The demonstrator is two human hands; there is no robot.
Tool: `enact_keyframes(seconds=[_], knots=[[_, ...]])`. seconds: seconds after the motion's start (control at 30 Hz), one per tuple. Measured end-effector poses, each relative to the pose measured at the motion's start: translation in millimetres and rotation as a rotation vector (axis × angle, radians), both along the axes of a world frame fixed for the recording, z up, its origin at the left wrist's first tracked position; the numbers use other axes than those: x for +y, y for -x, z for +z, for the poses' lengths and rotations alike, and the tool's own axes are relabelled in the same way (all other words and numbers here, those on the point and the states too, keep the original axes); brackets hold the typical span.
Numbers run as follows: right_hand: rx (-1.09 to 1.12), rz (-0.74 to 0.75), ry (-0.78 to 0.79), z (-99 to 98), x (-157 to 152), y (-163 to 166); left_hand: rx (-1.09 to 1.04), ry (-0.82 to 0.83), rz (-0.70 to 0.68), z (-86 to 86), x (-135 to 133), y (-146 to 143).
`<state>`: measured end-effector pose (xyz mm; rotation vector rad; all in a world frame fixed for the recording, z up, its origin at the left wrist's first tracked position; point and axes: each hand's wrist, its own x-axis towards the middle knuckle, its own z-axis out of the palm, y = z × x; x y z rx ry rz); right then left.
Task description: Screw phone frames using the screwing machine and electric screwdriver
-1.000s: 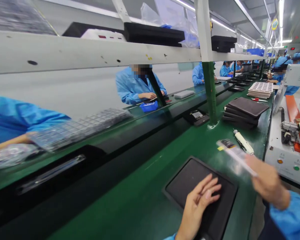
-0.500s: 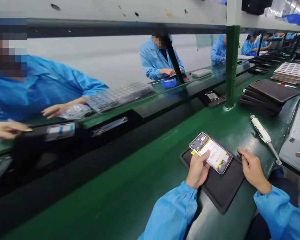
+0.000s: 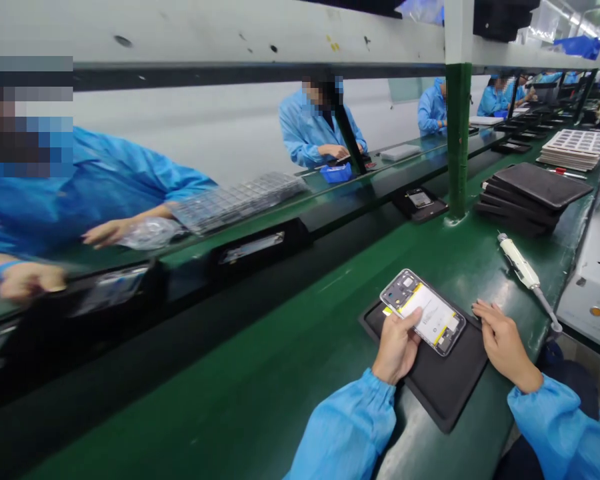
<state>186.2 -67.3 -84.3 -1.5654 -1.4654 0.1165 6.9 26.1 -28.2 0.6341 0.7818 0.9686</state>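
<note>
My left hand (image 3: 398, 340) grips an opened smartphone (image 3: 429, 313) by its near side, thumb on top. The phone's inside faces up, showing a white battery with yellow edges and dark parts at both ends. It is tilted over a black tray (image 3: 443, 393) lying on the green bench. My right hand (image 3: 505, 340) is at the tray's right edge with its fingers stretched out, and I see nothing held in it. Beyond that hand lies a white electric screwdriver (image 3: 520, 260) with a grey cord.
Stacked black trays (image 3: 535, 190) stand farther back, near a pile of white sheets (image 3: 575, 147). A green post (image 3: 457, 140) rises from the bench. Along the dark conveyor (image 3: 190, 300) are trays with phones. A co-worker's hand (image 3: 33, 280) reaches over one at left; others sit across.
Trays on the conveyor have shifted to the right. The co-worker's hand at left has moved over a tray. My view has tipped slightly; my left hand keeps the phone in nearly the same place.
</note>
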Motion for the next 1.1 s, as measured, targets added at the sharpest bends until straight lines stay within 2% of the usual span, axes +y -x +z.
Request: enact_keyframes(seconds=[0.23, 0.43, 0.53, 0.67, 0.8, 0.97, 1.1], knots=[[-0.032, 0.008, -0.039, -12.3, 0, -4, 0.006, -0.010, -0.018, -4.3, -3, 1], [-0.045, 0.009, -0.068, -10.1, 0, -3, 0.014, -0.023, -0.021, -2.6, -4, 2], [0.007, -0.042, -0.074, 1.5, -1, 0, 0.013, -0.015, -0.028, -2.6, -3, 2], [0.149, -0.180, -0.123, 25.9, -5, 3, -0.007, 0.004, -0.032, -2.3, -1, 1], [0.301, -0.190, -0.144, 44.2, -5, 8, -0.005, -0.010, -0.037, -1.0, 1, 0], [0.601, -0.056, 0.020, 54.2, 4, 18, -0.029, -0.005, -0.041, 0.9, 0, 0], [0.865, 0.177, 0.338, 58.9, 14, 25, -0.071, -0.038, -0.077, 1.7, -1, 2]])
